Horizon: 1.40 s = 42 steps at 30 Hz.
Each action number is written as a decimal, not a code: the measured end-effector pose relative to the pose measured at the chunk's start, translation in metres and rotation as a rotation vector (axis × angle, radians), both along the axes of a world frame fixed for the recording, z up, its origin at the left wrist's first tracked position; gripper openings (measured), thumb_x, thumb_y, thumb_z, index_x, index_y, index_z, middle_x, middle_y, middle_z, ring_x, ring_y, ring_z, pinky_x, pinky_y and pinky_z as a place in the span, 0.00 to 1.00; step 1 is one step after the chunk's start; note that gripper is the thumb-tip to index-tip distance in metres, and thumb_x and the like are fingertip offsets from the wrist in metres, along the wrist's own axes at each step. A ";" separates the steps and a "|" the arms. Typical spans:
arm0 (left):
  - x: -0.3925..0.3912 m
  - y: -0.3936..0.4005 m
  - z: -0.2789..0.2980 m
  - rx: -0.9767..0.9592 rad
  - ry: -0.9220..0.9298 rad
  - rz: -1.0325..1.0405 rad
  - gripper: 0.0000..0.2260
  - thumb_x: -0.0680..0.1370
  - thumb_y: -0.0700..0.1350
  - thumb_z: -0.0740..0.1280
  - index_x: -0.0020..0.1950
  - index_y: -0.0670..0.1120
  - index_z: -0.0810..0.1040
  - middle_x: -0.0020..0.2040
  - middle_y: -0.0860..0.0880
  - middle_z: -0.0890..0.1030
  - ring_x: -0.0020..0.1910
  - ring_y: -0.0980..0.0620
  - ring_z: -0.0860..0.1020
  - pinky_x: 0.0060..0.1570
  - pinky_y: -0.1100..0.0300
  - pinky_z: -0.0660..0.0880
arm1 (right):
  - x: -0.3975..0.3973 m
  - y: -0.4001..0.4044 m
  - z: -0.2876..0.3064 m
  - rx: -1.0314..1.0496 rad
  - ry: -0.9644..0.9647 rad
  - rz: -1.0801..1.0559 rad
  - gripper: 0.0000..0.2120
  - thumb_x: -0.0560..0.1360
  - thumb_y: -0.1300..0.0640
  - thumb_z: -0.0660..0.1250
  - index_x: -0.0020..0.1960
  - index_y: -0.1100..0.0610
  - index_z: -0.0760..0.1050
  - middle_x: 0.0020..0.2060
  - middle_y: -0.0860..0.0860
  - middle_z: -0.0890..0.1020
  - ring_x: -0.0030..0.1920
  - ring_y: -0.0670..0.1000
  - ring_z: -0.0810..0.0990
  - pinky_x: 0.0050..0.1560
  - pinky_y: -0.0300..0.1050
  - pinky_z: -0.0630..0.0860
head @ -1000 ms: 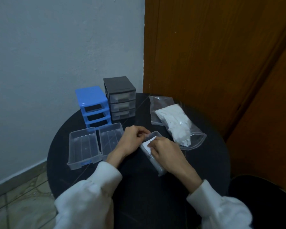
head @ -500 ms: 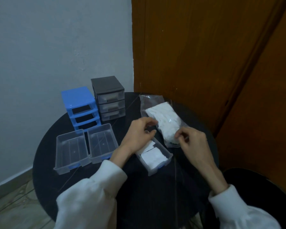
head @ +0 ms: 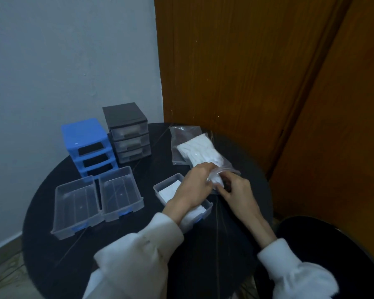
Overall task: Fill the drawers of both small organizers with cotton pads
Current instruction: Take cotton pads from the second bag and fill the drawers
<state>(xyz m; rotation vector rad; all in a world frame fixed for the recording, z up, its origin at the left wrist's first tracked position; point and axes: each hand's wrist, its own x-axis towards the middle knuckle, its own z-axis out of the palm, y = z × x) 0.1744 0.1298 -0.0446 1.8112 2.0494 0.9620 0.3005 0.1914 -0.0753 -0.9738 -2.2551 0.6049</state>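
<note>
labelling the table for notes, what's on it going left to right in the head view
left clear drawer → blue organizer → second clear drawer → black organizer → drawer with pads → bag of pads. Both hands are at the bag's mouth, so I left them out.

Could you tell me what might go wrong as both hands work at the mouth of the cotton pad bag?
The left hand and right hand pinch the mouth of the plastic bag; a tug could spill pads onto the black table. The left forearm crosses the filled drawer and might nudge it or lift pads out.
</note>
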 end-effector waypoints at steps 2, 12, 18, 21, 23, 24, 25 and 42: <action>-0.002 0.000 0.002 -0.013 -0.040 -0.008 0.19 0.74 0.33 0.62 0.64 0.45 0.74 0.61 0.46 0.77 0.61 0.48 0.74 0.61 0.56 0.70 | -0.003 0.002 -0.003 0.032 -0.016 -0.030 0.14 0.74 0.57 0.69 0.59 0.56 0.77 0.51 0.52 0.82 0.49 0.48 0.80 0.51 0.43 0.76; -0.006 0.002 -0.001 -0.047 -0.074 -0.001 0.19 0.76 0.36 0.65 0.66 0.44 0.73 0.63 0.46 0.76 0.62 0.49 0.73 0.58 0.64 0.66 | 0.006 0.002 -0.003 0.144 0.045 -0.025 0.08 0.75 0.61 0.67 0.53 0.57 0.81 0.45 0.52 0.83 0.43 0.47 0.80 0.45 0.40 0.76; -0.010 0.003 -0.003 -0.051 -0.114 0.014 0.18 0.75 0.35 0.65 0.64 0.44 0.75 0.60 0.47 0.79 0.59 0.51 0.75 0.52 0.70 0.65 | 0.014 0.004 -0.004 0.129 0.045 -0.023 0.10 0.75 0.61 0.66 0.56 0.57 0.80 0.49 0.52 0.83 0.47 0.45 0.80 0.49 0.34 0.71; -0.012 0.005 -0.003 -0.071 -0.123 0.016 0.18 0.75 0.35 0.65 0.64 0.45 0.75 0.60 0.47 0.79 0.59 0.51 0.75 0.52 0.70 0.65 | 0.013 0.005 -0.005 0.093 0.041 -0.045 0.11 0.76 0.59 0.66 0.57 0.56 0.79 0.50 0.52 0.82 0.47 0.44 0.79 0.49 0.35 0.72; -0.012 0.005 -0.004 -0.073 -0.127 0.015 0.18 0.74 0.35 0.66 0.64 0.45 0.75 0.60 0.47 0.79 0.59 0.51 0.76 0.52 0.70 0.66 | 0.009 0.005 -0.006 0.082 0.039 -0.059 0.12 0.75 0.57 0.68 0.58 0.57 0.78 0.51 0.52 0.82 0.48 0.46 0.79 0.50 0.36 0.74; -0.012 0.006 -0.004 -0.072 -0.128 0.013 0.18 0.74 0.35 0.66 0.64 0.45 0.76 0.59 0.47 0.79 0.59 0.51 0.76 0.52 0.70 0.66 | 0.007 0.004 -0.006 0.087 0.036 -0.060 0.13 0.75 0.56 0.68 0.58 0.57 0.78 0.51 0.53 0.82 0.48 0.47 0.80 0.50 0.37 0.75; -0.012 0.006 -0.003 -0.072 -0.129 0.012 0.18 0.74 0.34 0.66 0.63 0.45 0.76 0.59 0.47 0.79 0.59 0.51 0.76 0.53 0.69 0.67 | 0.005 0.004 -0.006 0.098 0.027 -0.059 0.13 0.75 0.56 0.68 0.58 0.57 0.78 0.51 0.53 0.82 0.48 0.47 0.80 0.50 0.39 0.75; -0.010 0.006 -0.003 -0.070 -0.119 0.019 0.19 0.73 0.33 0.66 0.63 0.45 0.76 0.59 0.47 0.79 0.58 0.52 0.75 0.51 0.68 0.66 | 0.030 0.008 0.005 0.148 0.030 -0.025 0.08 0.76 0.59 0.67 0.54 0.57 0.79 0.44 0.51 0.80 0.42 0.46 0.77 0.43 0.38 0.74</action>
